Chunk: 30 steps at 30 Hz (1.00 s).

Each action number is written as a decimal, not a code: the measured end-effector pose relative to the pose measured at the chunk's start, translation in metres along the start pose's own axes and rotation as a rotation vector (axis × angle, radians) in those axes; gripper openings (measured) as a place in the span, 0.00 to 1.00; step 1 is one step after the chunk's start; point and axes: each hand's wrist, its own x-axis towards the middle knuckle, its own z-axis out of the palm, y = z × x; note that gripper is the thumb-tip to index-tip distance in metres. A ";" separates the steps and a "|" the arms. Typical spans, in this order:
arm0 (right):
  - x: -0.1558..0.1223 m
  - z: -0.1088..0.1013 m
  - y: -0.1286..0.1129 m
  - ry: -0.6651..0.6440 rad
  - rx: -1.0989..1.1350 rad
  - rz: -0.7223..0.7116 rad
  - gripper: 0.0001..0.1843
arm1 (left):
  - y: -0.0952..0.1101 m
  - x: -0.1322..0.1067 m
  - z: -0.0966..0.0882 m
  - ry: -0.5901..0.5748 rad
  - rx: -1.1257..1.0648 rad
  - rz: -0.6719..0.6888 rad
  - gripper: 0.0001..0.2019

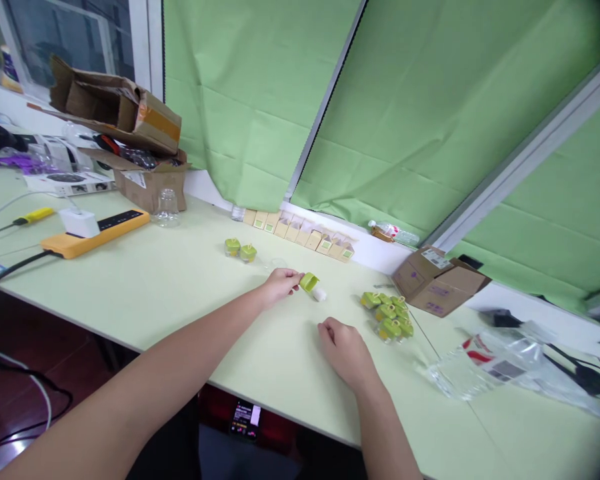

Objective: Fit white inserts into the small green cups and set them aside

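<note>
My left hand (281,283) reaches across the pale green table (180,293) and pinches a small green-capped piece (310,283) with a white end, which lies on the tabletop. My right hand (344,348) rests on the table nearer to me, fingers curled in, with nothing visible in it. A pile of several green-capped pieces (389,316) lies just right of both hands. Two more green-capped pieces (240,249) stand to the left, further back.
A row of small cartons (300,231) lines the wall under green curtains. A cardboard box (437,280) lies at right, clear plastic bags (490,363) beyond it. At left are a yellow power strip (97,231), a clear jar (167,208), stacked cardboard boxes (130,133) and a screwdriver (27,218).
</note>
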 end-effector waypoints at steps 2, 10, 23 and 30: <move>0.004 0.004 0.004 0.130 -0.091 -0.016 0.13 | 0.001 0.000 0.001 0.017 0.011 -0.003 0.15; 0.041 -0.012 0.000 0.329 -0.246 -0.158 0.15 | -0.006 0.007 0.000 0.012 0.019 -0.017 0.14; 0.089 0.044 0.035 0.250 -0.126 -0.255 0.19 | -0.004 0.007 -0.003 0.029 0.067 -0.011 0.11; 0.089 0.032 0.030 0.398 0.250 -0.002 0.19 | -0.009 0.010 -0.005 0.023 0.057 -0.015 0.14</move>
